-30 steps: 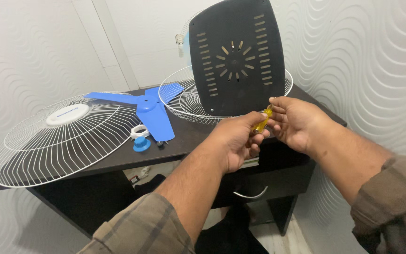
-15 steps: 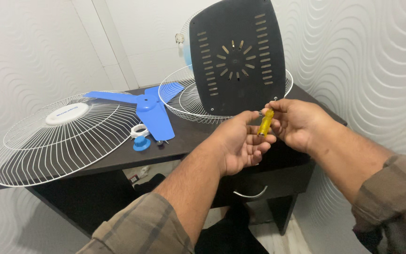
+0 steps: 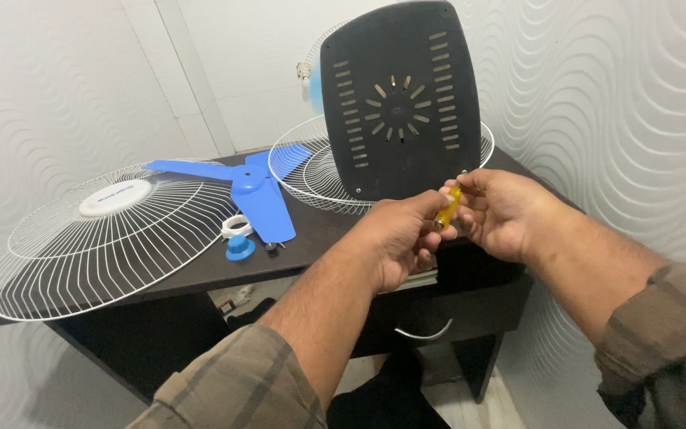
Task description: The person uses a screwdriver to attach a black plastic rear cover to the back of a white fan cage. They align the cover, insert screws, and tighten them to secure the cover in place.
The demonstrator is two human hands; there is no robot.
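Note:
Both my hands meet in front of the dark table (image 3: 335, 230), pinching a small yellow-handled screwdriver (image 3: 447, 208). My left hand (image 3: 402, 238) grips its lower end with thumb and fingers. My right hand (image 3: 502, 210) holds its upper end with the fingertips. Just behind the hands stands the black vented base of a fan (image 3: 402, 103), upright on the table, with a white rear wire guard (image 3: 311, 171) lying around its foot.
A white front wire guard (image 3: 105, 238) overhangs the table's left edge. A blue three-blade fan blade (image 3: 252, 191) lies mid-table, with a white ring (image 3: 237, 226), a blue cap (image 3: 240, 248) and small screws (image 3: 271, 247) beside it. Textured walls close in on both sides. A drawer handle (image 3: 424, 334) shows below.
The screwdriver was turned between my fingers, upright half a second ago and now tilted again. My left thumb has closed back on it. The view shifted slightly downward.

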